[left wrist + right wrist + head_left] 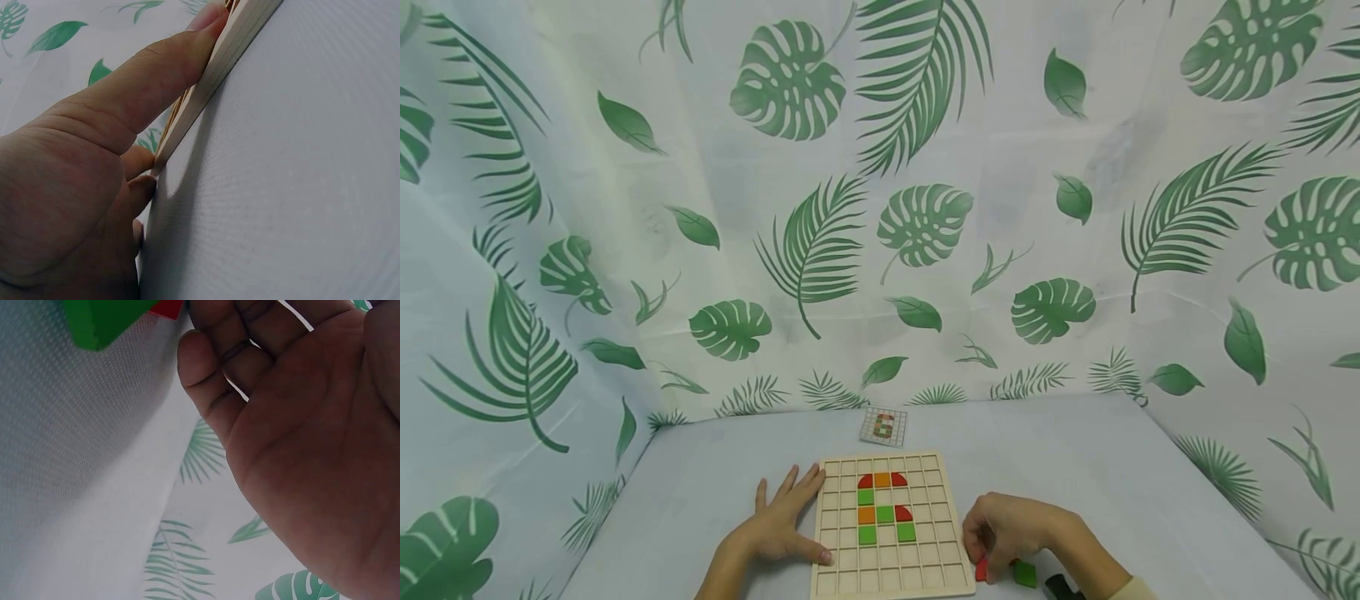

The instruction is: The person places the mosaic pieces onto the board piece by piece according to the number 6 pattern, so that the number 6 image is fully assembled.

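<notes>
A wooden grid board (842,581) lies on the table with red, orange and green pieces set in its squares. Among them are a red rounded piece (903,513), an orange square (867,515) and a green square (907,532). My left hand (780,521) is spread along the board's left edge, its thumb (169,75) resting on the rim. Beside the lower right edge, my right hand (1018,529) pinches a small red piece (981,570) at the table between thumb and fingers. A green block (1024,573) lies by that hand; its fingers partly hide the red piece.
Behind the board lies a small card (883,427) printed with a grid and a coloured figure shaped like a 6. A white leaf-patterned curtain (955,358) hangs around the back and sides of the white table (730,467). Something black (1060,586) sits under the right wrist.
</notes>
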Available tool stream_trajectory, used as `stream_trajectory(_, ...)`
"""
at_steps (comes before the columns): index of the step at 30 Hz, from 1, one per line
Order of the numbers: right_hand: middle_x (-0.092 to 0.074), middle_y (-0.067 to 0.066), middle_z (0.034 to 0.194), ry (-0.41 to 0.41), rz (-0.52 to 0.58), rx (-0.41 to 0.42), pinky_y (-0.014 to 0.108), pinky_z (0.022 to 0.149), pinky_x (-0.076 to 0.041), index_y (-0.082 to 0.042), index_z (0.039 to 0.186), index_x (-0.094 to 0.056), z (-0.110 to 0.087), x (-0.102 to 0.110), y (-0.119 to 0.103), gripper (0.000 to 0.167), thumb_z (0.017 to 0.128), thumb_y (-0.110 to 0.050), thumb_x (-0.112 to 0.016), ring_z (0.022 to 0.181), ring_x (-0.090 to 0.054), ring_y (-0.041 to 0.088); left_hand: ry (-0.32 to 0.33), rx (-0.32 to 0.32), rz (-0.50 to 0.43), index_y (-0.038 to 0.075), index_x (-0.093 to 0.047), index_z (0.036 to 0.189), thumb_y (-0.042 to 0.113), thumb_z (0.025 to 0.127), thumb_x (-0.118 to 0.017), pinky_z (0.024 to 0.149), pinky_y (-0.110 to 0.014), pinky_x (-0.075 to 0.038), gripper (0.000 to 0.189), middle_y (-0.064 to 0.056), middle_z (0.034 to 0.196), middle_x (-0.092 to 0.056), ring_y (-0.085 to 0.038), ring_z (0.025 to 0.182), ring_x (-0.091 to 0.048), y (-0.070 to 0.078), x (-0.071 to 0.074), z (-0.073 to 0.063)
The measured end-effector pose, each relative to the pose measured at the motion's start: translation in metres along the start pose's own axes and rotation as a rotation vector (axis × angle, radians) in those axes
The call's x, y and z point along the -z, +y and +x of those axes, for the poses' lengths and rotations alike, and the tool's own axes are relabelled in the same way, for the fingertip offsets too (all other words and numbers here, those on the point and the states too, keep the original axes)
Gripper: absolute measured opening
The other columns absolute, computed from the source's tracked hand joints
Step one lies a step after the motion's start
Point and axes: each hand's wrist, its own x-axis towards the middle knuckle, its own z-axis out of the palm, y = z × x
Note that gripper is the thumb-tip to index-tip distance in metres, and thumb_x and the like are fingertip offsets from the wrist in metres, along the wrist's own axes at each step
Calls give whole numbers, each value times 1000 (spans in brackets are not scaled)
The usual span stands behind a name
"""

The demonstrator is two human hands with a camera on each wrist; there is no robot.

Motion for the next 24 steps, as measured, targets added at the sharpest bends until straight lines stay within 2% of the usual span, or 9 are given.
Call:
stream_trajectory(17, -70, -5, 72, 7, 7, 55, 16, 54, -44, -9, 80, -76, 0, 2, 0, 17, 73, 1, -88, 62, -54, 0, 11, -2, 17, 16, -23, 167, 67, 65, -89, 111, -79, 23, 132, -9, 176, -15, -46, 161, 1, -2, -1, 0)
stream_trajectory(24, -71, -6, 74, 64, -44, 86, 16, 54, -47, -12, 80, -74, 0, 5, -1, 17, 77, -2, -87, 61, -56, -1, 11, 0, 20, 17, -22, 167, 69, 65, -88, 111, -79, 23, 132, -8, 176, -14, -45, 162, 2, -3, -1, 1)
